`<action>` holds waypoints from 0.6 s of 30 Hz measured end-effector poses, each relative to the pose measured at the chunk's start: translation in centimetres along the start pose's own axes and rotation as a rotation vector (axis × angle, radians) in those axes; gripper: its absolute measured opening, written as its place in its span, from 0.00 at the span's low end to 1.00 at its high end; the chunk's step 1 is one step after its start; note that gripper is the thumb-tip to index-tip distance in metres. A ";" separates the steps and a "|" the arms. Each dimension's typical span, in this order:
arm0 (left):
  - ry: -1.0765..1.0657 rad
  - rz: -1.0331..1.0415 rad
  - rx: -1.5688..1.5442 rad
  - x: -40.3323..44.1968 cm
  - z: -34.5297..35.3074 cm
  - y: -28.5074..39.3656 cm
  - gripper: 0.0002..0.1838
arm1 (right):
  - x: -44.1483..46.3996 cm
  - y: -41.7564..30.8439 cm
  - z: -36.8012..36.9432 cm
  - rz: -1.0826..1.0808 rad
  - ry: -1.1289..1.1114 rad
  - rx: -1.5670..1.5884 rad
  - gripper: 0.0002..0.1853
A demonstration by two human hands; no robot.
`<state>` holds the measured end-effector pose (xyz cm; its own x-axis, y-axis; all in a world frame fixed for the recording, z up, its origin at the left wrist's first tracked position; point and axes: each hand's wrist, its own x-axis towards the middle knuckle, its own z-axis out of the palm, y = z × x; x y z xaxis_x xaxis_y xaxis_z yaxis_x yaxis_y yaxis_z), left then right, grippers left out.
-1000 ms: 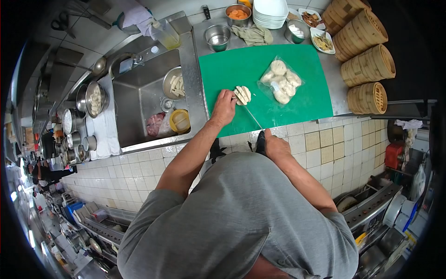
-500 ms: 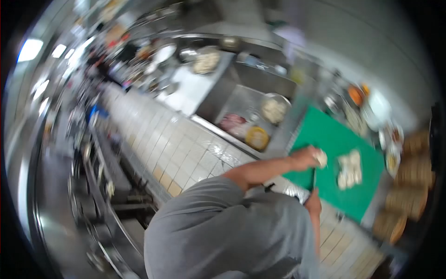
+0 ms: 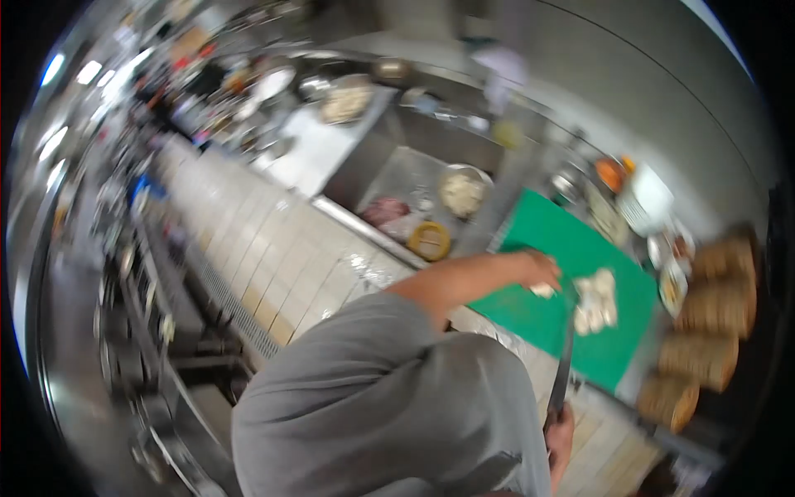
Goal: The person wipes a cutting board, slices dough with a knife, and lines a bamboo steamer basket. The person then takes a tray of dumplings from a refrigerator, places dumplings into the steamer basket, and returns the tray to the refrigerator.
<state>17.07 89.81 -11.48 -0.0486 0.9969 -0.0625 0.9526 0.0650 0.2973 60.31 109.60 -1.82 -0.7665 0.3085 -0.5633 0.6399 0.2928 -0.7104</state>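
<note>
On the green cutting board, near its left side, my left hand has its fingers curled down over a small pale piece of food; blur hides the exact grip. My right hand is wrapped round the handle of a long knife at the board's front edge. The blade points up over the board, between my left hand and the bag of pale round pieces. Blade and food do not appear to touch.
Left of the board is a steel sink with a bowl of pale pieces, a yellow container and pinkish meat. Bamboo steamers stand to the right. White dishes and small bowls line the back.
The view has swung round towards the left side of the kitchen. The knife has come away from the food and lies farther right, its blade now broadly visible. My left hand remains by the food.
</note>
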 end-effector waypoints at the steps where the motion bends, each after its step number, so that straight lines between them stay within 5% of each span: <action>1: 0.012 -0.043 -0.062 -0.2 -0.8 0.9 0.36 | -0.8 -1.5 -0.2 -0.047 0.050 -0.039 0.03; 2: -0.141 -0.147 -0.111 -0.2 -3.9 2.6 0.33 | -1.2 -2.0 -0.3 -0.039 0.092 0.056 0.03; 4: -0.125 -0.212 -0.158 -0.3 -4.7 3.5 0.30 | -1.7 -1.1 0.2 -0.009 0.184 0.176 0.04; 8: 0.027 -0.305 -0.249 -0.7 -2.7 3.0 0.33 | -3.1 -0.5 2.3 0.051 0.255 0.234 0.04; 13: 0.370 -0.652 -0.731 0.0 -4.9 -1.0 0.37 | -5.3 -0.3 4.3 0.093 0.252 0.172 0.06; 18: 0.611 -0.623 -0.368 5.4 -13.4 -12.0 0.39 | -7.2 -0.4 3.6 0.088 0.348 0.154 0.05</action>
<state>1.39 95.00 -2.60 -0.7647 0.6221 0.1680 0.5530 0.4997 0.6667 65.42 103.96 0.97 -0.6278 0.6227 -0.4671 0.6667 0.1203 -0.7356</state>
